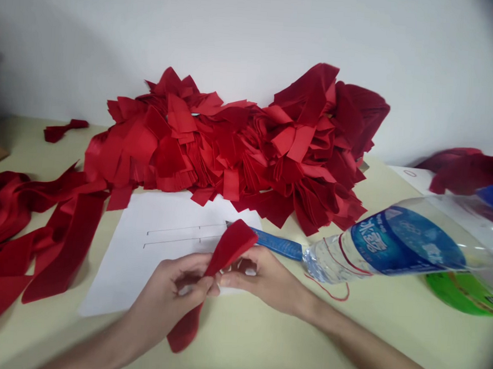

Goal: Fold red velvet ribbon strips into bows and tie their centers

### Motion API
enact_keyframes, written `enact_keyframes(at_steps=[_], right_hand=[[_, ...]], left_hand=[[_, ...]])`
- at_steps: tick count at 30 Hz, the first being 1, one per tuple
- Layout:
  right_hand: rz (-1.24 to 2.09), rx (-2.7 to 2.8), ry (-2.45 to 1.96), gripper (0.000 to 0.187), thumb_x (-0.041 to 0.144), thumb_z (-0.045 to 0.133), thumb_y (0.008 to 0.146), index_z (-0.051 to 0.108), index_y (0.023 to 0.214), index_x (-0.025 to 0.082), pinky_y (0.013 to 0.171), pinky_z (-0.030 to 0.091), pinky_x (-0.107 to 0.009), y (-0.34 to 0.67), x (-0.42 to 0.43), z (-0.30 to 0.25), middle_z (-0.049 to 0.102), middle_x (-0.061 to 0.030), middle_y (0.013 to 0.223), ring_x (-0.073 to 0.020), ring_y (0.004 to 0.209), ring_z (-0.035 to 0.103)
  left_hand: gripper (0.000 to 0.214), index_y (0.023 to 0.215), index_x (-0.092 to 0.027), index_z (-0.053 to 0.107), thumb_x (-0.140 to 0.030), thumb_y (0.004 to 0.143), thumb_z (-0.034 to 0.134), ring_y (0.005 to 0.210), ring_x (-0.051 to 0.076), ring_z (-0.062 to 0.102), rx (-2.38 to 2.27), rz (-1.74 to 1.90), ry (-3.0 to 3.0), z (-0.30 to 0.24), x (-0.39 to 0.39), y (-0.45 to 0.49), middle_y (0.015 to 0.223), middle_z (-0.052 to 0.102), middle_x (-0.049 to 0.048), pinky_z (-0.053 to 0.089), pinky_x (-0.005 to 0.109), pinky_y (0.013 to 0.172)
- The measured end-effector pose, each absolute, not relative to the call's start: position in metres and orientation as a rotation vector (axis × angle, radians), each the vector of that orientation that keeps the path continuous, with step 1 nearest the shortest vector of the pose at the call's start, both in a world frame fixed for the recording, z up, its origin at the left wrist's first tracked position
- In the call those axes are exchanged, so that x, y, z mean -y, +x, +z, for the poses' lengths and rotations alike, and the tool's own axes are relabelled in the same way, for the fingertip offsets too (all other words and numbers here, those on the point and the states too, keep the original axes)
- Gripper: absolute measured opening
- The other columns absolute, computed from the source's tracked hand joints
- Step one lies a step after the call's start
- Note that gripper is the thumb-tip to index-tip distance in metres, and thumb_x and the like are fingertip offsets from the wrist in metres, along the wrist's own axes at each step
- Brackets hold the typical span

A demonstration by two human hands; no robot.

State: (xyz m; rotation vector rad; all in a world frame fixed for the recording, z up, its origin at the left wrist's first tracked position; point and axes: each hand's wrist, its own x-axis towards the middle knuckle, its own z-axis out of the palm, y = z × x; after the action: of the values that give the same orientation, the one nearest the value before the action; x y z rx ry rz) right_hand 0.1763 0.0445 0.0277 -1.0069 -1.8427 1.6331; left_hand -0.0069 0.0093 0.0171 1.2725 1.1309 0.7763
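Observation:
My left hand (168, 296) and my right hand (266, 277) both pinch one red ribbon strip (230, 247) over the near part of the table. The strip is folded into a loop that rises between the hands, and its tail (185, 328) hangs down under my left hand. Beneath the hands lies a white paper sheet (151, 245) with thin ruled lines. A blue-handled tool (276, 243) lies just behind my right hand, partly hidden by the ribbon loop.
A large heap of folded red ribbon pieces (248, 151) fills the back of the table. Long red ribbon lengths (26, 232) lie at the left. A clear water bottle with a blue label (401, 244) looms at the right, above a green object (465, 292). More red cloth (464, 167) lies far right.

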Motion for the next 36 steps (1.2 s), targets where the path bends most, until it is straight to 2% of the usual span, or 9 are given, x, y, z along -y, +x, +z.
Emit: enact_keyframes(at_steps=[3,7,12,17,20,23,27,30,36], right_hand=[[1.771,1.671,-0.955,0.022,0.035,0.068,0.074,0.064,0.086,0.018,0.069,0.044,-0.025,0.177,-0.044,0.031,0.063,-0.0004,0.084,-0.0125,0.077,0.056],[1.737,1.455,-1.069,0.017,0.031,0.066,0.075,0.060,0.075,0.015,0.060,0.040,-0.022,0.176,-0.042,0.033,0.060,0.0002,0.072,-0.0100,0.067,0.053],[1.731,1.399,-1.092,0.015,0.028,0.064,0.076,0.059,0.073,0.014,0.059,0.039,-0.024,0.174,-0.041,0.033,0.058,-0.0006,0.068,-0.0102,0.063,0.050],[1.727,1.370,-1.098,0.011,0.022,0.063,0.076,0.059,0.072,0.014,0.058,0.039,-0.023,0.174,-0.042,0.035,0.057,0.0014,0.065,-0.0083,0.059,0.048],[1.727,1.367,-1.107,0.010,0.021,0.063,0.077,0.059,0.073,0.013,0.058,0.039,-0.022,0.174,-0.043,0.034,0.058,0.0013,0.065,-0.0081,0.060,0.049],[1.718,1.353,-1.111,0.010,0.021,0.063,0.077,0.059,0.072,0.013,0.057,0.038,-0.021,0.175,-0.043,0.034,0.057,0.0019,0.064,-0.0076,0.060,0.048],[1.677,1.354,-1.119,0.012,0.020,0.064,0.077,0.058,0.068,0.013,0.055,0.037,-0.019,0.177,-0.045,0.034,0.054,0.0039,0.060,-0.0067,0.058,0.047],[1.685,1.344,-1.125,0.011,0.018,0.063,0.077,0.058,0.069,0.013,0.056,0.037,-0.019,0.177,-0.046,0.034,0.054,0.0041,0.060,-0.0066,0.058,0.047],[1.705,1.346,-1.131,0.010,0.019,0.062,0.078,0.058,0.071,0.012,0.058,0.038,-0.021,0.175,-0.043,0.031,0.056,0.0021,0.063,-0.0075,0.059,0.048]], left_hand=[[0.031,0.095,-0.021,0.069,-0.009,0.072,0.053,0.063,0.014,0.055,-1.215,0.813,1.380,0.016,-0.008,-0.006,0.067,0.062,-0.0017,0.043,0.023,0.061],[0.036,0.096,-0.022,0.068,-0.006,0.069,0.051,0.061,0.013,0.052,-1.286,0.797,1.479,0.014,-0.007,-0.006,0.069,0.061,-0.0021,0.039,0.021,0.055],[0.038,0.111,-0.024,0.060,-0.011,0.077,0.050,0.071,0.015,0.055,-1.245,0.738,1.565,0.014,-0.005,-0.006,0.081,0.062,-0.0011,0.040,0.021,0.056],[0.028,0.110,-0.022,0.061,-0.027,0.086,0.047,0.072,0.016,0.053,-1.249,0.713,1.593,0.016,-0.005,-0.005,0.078,0.061,-0.0001,0.040,0.023,0.060],[0.029,0.112,-0.022,0.059,-0.024,0.084,0.051,0.071,0.015,0.054,-1.238,0.717,1.578,0.017,-0.004,-0.005,0.081,0.061,-0.0005,0.042,0.022,0.061],[0.036,0.115,-0.023,0.057,-0.018,0.079,0.055,0.081,0.016,0.057,-1.162,0.746,1.470,0.021,-0.005,-0.005,0.090,0.063,0.0001,0.045,0.023,0.072],[0.028,0.108,-0.020,0.061,-0.026,0.081,0.056,0.087,0.018,0.061,-1.100,0.741,1.173,0.024,-0.009,-0.009,0.093,0.067,0.0028,0.046,0.027,0.081],[0.023,0.101,-0.019,0.064,-0.029,0.084,0.051,0.079,0.016,0.061,-1.097,0.696,1.084,0.022,-0.013,-0.010,0.087,0.067,0.0028,0.046,0.027,0.077],[0.015,0.088,-0.020,0.060,-0.018,0.081,0.048,0.070,0.014,0.051,-1.182,0.664,1.366,0.018,-0.008,-0.005,0.072,0.057,-0.0021,0.040,0.024,0.065]])
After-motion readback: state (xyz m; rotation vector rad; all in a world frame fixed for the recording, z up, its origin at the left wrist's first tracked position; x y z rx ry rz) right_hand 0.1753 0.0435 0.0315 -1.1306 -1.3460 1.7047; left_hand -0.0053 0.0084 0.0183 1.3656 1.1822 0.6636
